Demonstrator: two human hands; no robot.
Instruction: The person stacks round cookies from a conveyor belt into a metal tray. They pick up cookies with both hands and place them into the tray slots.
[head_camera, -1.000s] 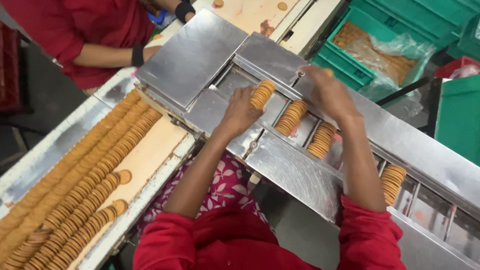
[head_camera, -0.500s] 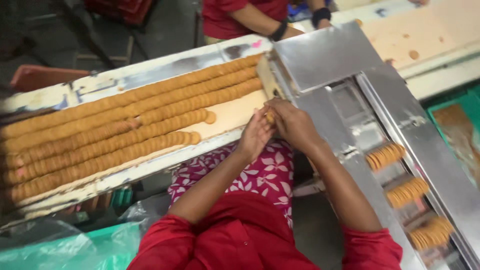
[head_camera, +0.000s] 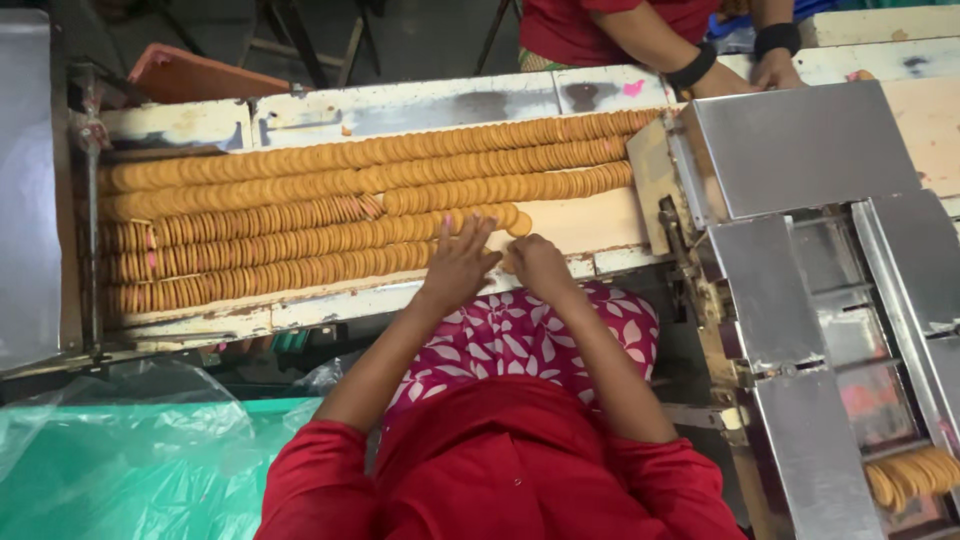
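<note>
Dark floor beyond; green plastic sheeting lies below.

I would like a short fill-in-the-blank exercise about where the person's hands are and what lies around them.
1. Both hands rest on the rows of round ____.
2. The left hand lies on the biscuit rows with its fingers ____.
3. The right hand is at the rows' ____ end.
4. The sleeves are ____.

Missing words: biscuits; spread; right; red
</note>
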